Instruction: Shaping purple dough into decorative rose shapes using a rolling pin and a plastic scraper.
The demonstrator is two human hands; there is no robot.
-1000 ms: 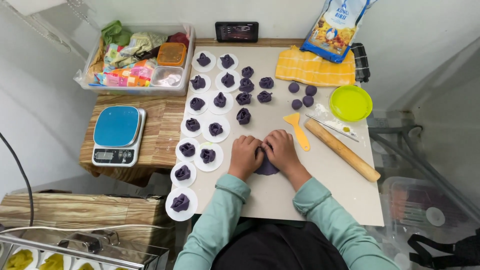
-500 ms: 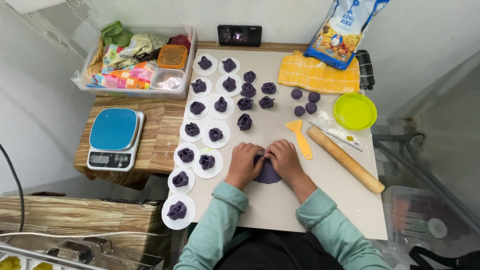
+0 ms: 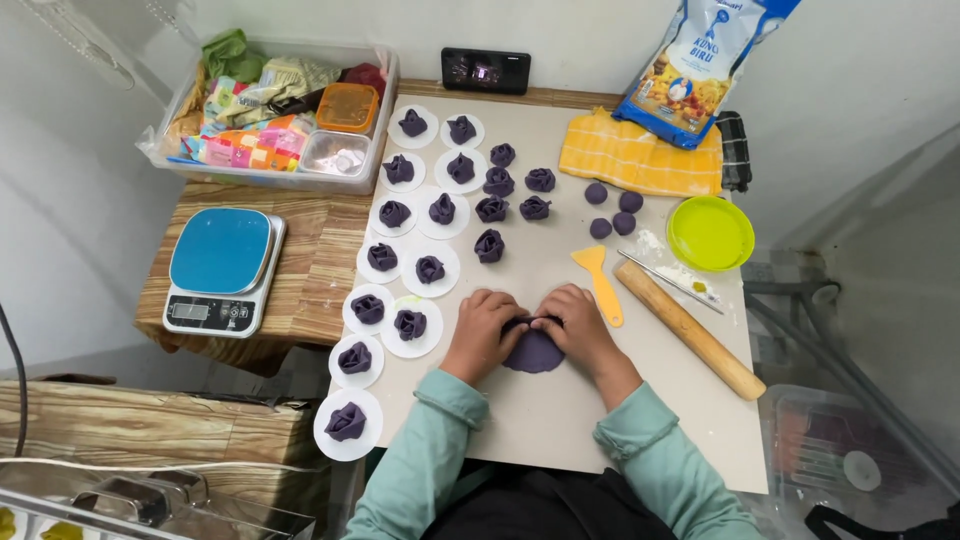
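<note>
Pale counter (image 3: 560,430): left hand (image 3: 483,332) and right hand (image 3: 578,327) fingers pinched on the purple dough disc (image 3: 533,353) (pressed flat for folding).

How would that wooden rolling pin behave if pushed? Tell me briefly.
The rolling pin is a smooth cylinder lying flat on the mat, so it would probably roll sideways easily. It looks solid wood, likely stiff and fairly heavy.

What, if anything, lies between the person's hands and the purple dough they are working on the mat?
Nothing visible does: the left hand and right hand rest directly on the flat purple dough. The yellow scraper and rolling pin lie off to the right, apart.
</note>
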